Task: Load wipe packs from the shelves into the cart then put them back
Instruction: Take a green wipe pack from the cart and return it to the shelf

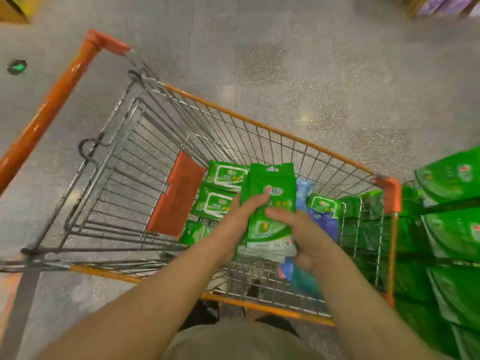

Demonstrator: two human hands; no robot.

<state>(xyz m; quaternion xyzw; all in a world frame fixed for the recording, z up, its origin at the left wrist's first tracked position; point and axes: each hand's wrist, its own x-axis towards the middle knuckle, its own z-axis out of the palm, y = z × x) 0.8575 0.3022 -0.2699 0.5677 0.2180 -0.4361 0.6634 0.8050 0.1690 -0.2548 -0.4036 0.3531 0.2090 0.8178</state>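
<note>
Both hands [272,224] gripping green wipe pack [270,203] over cart [259,126], shelf packs [452,229] right

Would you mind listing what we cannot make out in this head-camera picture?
- Head view: whether the green packs held by the left hand and right hand number one or several; the fingers cover their edges.
- The shelf packs at right: blurred and cut off by the frame edge.
- The cart floor beneath the hands: hidden by the arms.

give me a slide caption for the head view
Both hands, left and right, hold a green wipe pack above the cart already holding packs.
</note>
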